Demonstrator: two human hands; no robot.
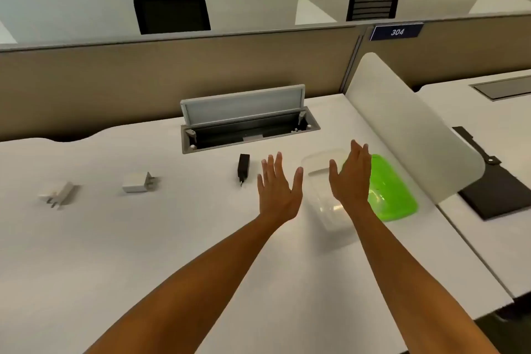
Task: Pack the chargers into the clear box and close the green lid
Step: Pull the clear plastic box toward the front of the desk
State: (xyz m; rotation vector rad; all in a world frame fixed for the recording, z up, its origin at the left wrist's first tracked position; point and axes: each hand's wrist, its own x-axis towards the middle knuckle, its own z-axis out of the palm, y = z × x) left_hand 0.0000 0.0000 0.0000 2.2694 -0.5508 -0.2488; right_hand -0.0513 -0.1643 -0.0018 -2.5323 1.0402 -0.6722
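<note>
Three chargers lie in a row on the white desk: a white one (59, 195) at the far left, a white cube with prongs (138, 183) in the middle, and a black one (243, 167) nearest my hands. The clear box (321, 175) stands open at the right, partly hidden behind my right hand (352, 178). Its green lid (390, 192) lies flat on the desk just right of the box. My left hand (278, 187) hovers between the black charger and the box. Both hands are flat with fingers apart and hold nothing.
An open cable hatch (247, 123) with its flap raised is set in the desk behind the chargers. A white curved divider (408, 129) rises right of the lid, with a black mat (494, 190) beyond it. A tan partition (172, 80) closes the back.
</note>
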